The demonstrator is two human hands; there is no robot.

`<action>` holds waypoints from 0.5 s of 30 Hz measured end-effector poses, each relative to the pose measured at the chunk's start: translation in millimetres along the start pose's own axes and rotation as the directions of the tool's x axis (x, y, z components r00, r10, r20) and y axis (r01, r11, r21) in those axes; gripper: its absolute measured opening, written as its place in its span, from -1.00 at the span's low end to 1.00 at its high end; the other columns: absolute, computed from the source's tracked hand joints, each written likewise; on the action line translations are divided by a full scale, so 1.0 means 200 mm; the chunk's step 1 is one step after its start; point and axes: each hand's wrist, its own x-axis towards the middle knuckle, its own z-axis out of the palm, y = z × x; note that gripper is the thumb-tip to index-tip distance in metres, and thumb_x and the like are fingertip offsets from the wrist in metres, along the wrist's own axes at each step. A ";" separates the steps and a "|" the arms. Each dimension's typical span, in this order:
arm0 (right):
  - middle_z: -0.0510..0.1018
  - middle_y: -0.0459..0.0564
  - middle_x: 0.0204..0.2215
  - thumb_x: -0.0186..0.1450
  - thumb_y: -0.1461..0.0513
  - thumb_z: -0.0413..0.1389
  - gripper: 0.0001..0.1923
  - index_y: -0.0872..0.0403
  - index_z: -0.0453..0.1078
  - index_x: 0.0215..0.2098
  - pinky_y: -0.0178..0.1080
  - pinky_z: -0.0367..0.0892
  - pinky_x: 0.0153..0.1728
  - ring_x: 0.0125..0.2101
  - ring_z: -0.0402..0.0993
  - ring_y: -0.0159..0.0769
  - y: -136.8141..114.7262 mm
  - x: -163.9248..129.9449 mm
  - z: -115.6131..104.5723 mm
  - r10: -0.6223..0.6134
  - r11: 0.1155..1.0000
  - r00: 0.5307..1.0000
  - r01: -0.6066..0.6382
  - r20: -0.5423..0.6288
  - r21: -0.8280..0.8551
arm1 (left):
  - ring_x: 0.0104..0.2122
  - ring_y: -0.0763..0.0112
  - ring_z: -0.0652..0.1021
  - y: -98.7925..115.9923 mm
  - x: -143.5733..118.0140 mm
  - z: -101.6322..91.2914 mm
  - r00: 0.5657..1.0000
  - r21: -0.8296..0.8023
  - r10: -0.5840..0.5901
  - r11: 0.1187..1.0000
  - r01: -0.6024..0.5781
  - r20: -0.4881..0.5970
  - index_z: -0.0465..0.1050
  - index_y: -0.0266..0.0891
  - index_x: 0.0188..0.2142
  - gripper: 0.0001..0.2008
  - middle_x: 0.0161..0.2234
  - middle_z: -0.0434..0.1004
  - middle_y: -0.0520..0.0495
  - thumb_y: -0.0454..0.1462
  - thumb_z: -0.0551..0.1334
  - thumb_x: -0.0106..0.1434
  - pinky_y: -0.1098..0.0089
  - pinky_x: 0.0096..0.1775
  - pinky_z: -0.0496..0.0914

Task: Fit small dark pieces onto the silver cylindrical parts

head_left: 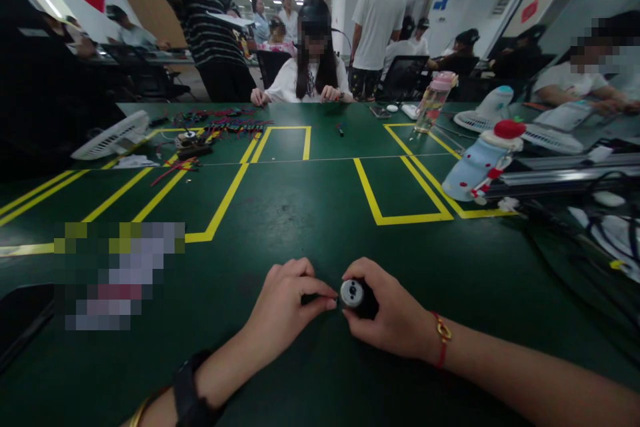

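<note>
My right hand [387, 310] is wrapped round a small dark cylinder with a silver end face [353, 292], which looks like a small motor. Its round face, with a dark centre and small holes, points toward me. Close to its left side, my left hand [287, 297] pinches with thumb and forefinger. Something tiny and dark shows at those fingertips, too small to name. The fingertips are just beside the silver face; whether they touch it I cannot tell. Both hands are low over the green table [280, 213].
Yellow tape [415, 220] marks the tabletop. Right: a blue bottle with a red cap [473, 170], metal profiles [560, 177], dark cables and fans. Left: wires [235, 123], a white fan [113, 137], a dark flat object [25, 320]. A person [313, 73] sits opposite.
</note>
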 end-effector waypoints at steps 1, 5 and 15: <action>0.42 -0.06 -0.23 0.11 0.32 0.14 -0.64 0.05 0.24 -0.12 -0.31 0.34 -0.24 -0.26 0.36 -0.43 0.01 0.00 0.00 -0.002 1.000 1.000 0.002 0.015 -0.006 | -0.30 0.31 0.42 0.00 0.00 0.01 1.000 0.006 0.004 1.000 -0.004 0.007 0.64 0.12 -0.32 -0.92 -0.40 0.38 0.05 -0.17 0.37 0.17 0.30 -0.27 0.18; 0.43 -0.02 -0.23 0.15 0.21 0.14 -0.65 0.05 0.23 -0.11 -0.31 0.35 -0.26 -0.28 0.38 -0.40 0.11 0.04 -0.13 0.098 0.981 0.979 -0.125 -0.176 -0.147 | -0.28 0.33 0.45 -0.01 0.00 -0.02 0.999 -0.020 0.019 1.000 -0.019 0.031 0.59 0.14 -0.16 -0.79 -0.34 0.44 0.05 -0.14 0.36 0.18 0.32 -0.25 0.25; 0.45 0.35 -0.38 0.08 0.01 0.15 -0.53 0.21 0.29 -0.22 -0.11 0.26 -0.46 -0.40 0.42 -0.07 0.69 -0.08 -1.06 0.431 0.424 0.674 -0.738 -0.600 -0.524 | -0.27 0.28 0.52 -0.27 -0.13 -0.32 0.934 -0.108 -0.287 0.957 0.269 -0.212 0.54 -0.06 -0.12 -0.66 -0.24 0.51 -0.02 0.02 0.15 0.29 0.31 -0.25 0.39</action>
